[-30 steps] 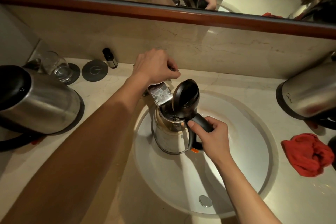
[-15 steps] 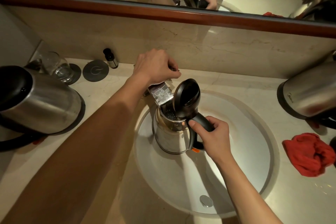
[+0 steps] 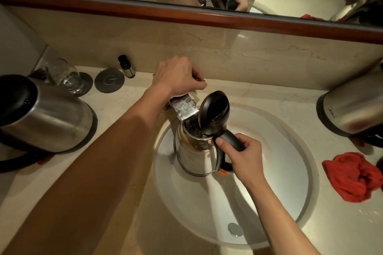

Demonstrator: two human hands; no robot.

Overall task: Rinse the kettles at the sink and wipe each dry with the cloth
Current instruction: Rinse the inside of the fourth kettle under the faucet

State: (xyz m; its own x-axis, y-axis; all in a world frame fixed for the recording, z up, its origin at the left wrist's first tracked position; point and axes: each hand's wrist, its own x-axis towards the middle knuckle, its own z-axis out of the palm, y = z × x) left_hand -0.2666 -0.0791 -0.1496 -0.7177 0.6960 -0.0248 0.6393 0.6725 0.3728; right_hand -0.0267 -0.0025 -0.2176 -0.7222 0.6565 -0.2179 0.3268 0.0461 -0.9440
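kettle (image 3: 192,155) under spout (image 3: 184,109), lid (image 3: 214,113) open; right hand (image 3: 242,155) grips handle, left hand (image 3: 178,76) curled on tap lever. hold the mouth centred, fill partway, swirl.

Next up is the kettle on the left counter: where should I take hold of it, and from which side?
Judging by its pose, the left kettle leans with its black base up-left; its black handle curves out low at the near left. Wrap that handle, coming from the near-left side.

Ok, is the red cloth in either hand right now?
No, the red cloth lies on the counter right of the sink, while the right hand grips the kettle handle and the left hand is on the tap.
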